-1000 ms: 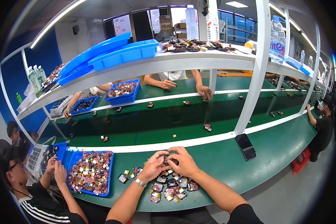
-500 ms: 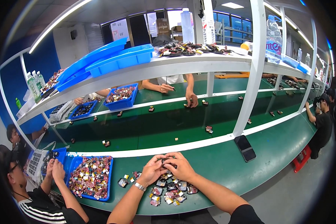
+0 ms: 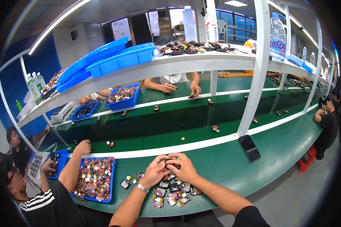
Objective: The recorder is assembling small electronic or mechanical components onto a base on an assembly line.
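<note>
I see the left hand (image 3: 155, 173) and right hand (image 3: 185, 168) with fingers narrow, holding together a small dark part (image 3: 170, 163) over the table (image 3: 223, 162), between its near edge and the white rail (image 3: 201, 144). I would support it from both sides, keeping pressure gentle and even.

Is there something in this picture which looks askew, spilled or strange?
The blue plastic trays on the white upper shelf look askew: they overlap at slanted angles instead of nesting. The loose heap of small electronic units on the green workbench sits without a tray, though that may be normal.
</note>
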The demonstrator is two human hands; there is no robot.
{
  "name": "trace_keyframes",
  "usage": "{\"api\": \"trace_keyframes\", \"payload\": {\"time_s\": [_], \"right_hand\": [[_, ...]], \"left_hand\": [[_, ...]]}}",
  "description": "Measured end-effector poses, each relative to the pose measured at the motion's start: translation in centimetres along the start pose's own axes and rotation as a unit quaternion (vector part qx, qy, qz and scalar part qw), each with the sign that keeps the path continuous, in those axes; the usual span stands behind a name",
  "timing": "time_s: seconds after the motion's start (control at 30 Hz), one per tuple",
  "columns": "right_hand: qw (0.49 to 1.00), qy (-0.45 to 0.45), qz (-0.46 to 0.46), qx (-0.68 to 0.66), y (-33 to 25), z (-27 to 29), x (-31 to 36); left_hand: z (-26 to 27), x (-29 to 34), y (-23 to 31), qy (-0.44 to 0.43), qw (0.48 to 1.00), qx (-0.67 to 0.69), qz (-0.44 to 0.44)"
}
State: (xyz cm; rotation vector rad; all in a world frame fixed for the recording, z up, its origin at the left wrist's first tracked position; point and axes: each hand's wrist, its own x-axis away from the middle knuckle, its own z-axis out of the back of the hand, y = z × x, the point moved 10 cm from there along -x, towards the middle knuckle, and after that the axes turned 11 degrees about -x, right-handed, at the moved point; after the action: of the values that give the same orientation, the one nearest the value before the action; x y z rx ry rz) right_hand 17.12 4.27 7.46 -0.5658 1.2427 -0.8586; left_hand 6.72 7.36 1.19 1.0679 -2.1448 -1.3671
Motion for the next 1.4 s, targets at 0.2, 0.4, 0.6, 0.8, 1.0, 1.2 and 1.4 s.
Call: {"api": "trace_keyframes", "payload": {"time_s": [0.2,0.4,0.6,0.8,1.0,1.2,1.4], "right_hand": [[1.000,0.014,0.007,-0.006,-0.5,0.2,0.1],[0.999,0.027,0.022,0.007,-1.0,0.5,0.2],[1.000,0.008,0.019,0.004,-1.1,0.5,-0.1],[0.997,-0.014,0.064,0.037,-3.6,0.2,-0.4],[0.995,0.025,0.086,0.046,-3.8,0.8,-0.1],[0.999,0.018,0.036,0.006,-1.8,0.3,0.0],[0.999,0.014,0.040,-0.002,-2.6,0.5,-0.3]], "left_hand": [[0.6,0.0,-0.4,-0.001,1.000,-0.007,-0.004],[0.1,0.1,0.0,-0.012,1.000,0.009,-0.012],[-0.3,0.2,-0.1,-0.006,1.000,-0.002,-0.014],[0.0,0.2,0.8,0.001,0.999,-0.011,-0.040],[-0.6,0.3,0.8,-0.020,0.999,0.001,-0.048],[-0.7,0.2,0.5,-0.016,0.999,0.008,-0.041],[-0.7,0.1,0.8,0.001,0.998,-0.024,-0.063]]}}
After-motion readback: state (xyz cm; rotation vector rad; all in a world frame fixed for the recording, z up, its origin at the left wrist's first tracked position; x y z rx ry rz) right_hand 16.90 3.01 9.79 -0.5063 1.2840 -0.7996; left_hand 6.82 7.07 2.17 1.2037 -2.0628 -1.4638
